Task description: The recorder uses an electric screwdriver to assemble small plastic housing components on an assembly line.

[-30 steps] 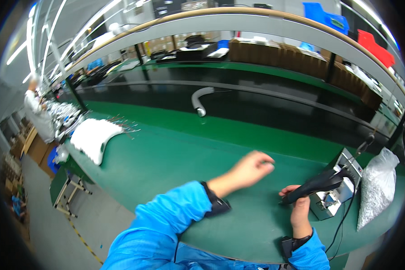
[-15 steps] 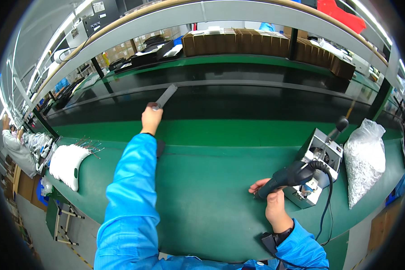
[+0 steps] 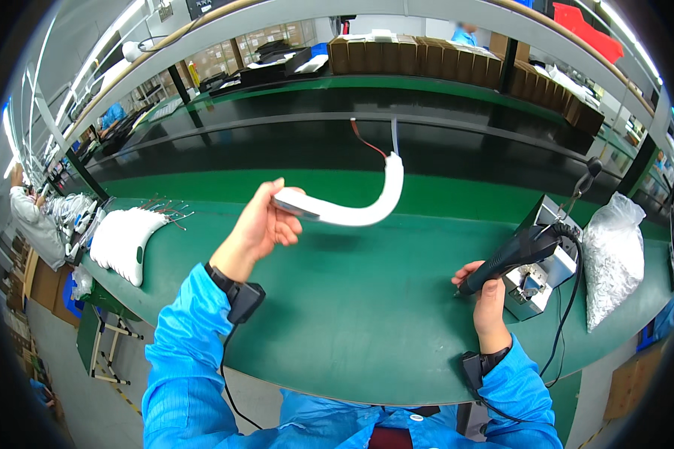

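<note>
My left hand [image 3: 256,226] grips one end of a curved white plastic housing [image 3: 356,215], raised above the green bench mat. From the housing's far tip stick out a red-brown wire and a pale flat strip. At the right, my right hand [image 3: 491,308] is wrapped round a black electric screwdriver [image 3: 511,260], its tip pointing down and left over the mat. A coiled black cable runs from the screwdriver's rear end. Beside it stands a silver metal box, apparently a screw feeder [image 3: 530,298].
Several similar white housings [image 3: 123,243] with wires lie stacked at the left. A clear bag of small white pieces [image 3: 612,258] stands far right. Beyond the mat runs a black conveyor belt [image 3: 292,161]; brown cartons [image 3: 412,60] line the back. Another person [image 3: 34,224] is far left.
My left hand has drawn back from over the belt toward me, and the piece in it now shows as a curved white housing. My right hand and screwdriver appear slightly farther right and up.
</note>
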A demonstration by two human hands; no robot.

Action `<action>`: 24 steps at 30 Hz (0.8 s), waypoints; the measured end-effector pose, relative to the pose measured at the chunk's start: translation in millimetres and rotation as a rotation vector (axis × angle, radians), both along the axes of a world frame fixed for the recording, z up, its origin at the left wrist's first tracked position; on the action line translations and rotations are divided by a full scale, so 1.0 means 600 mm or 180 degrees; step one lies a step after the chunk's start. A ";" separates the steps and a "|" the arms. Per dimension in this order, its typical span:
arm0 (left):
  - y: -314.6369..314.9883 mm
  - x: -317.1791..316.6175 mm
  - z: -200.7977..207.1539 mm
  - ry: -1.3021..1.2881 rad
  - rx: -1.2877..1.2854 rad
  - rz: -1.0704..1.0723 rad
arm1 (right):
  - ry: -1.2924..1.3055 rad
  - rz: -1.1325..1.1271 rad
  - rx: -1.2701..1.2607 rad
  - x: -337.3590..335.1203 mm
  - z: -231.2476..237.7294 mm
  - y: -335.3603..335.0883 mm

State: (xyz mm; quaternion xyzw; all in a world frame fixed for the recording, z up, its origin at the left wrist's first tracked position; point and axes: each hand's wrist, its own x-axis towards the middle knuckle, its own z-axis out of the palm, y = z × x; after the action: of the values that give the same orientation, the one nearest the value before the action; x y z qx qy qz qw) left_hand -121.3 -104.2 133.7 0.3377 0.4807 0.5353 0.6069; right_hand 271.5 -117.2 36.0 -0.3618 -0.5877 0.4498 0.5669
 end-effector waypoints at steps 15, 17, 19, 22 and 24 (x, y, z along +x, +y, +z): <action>-0.090 0.090 -0.012 0.0760 0.0706 -0.0838 | 0.0548 -0.0010 0.0659 0.083 0.120 -0.063; -0.087 0.115 -0.006 0.1355 0.0820 -0.1172 | 0.0718 0.0185 0.0359 0.105 0.123 -0.076; -0.088 0.142 -0.009 0.1728 0.0743 -0.1291 | 0.1023 0.0278 0.0009 0.112 0.125 -0.080; -0.077 0.165 -0.033 0.2129 0.1059 -0.1489 | 0.0903 -0.0004 -0.0034 0.134 0.135 -0.088; -0.065 0.187 -0.037 0.1942 0.1125 -0.1471 | 0.0947 -0.0191 0.0119 0.153 0.135 -0.085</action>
State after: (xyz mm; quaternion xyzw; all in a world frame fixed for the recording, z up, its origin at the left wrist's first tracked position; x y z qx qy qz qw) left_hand -8.8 -143.4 111.4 0.6785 0.4507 0.3349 0.4736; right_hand 363.3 -168.3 117.2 -0.2979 -0.4944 0.4703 0.6676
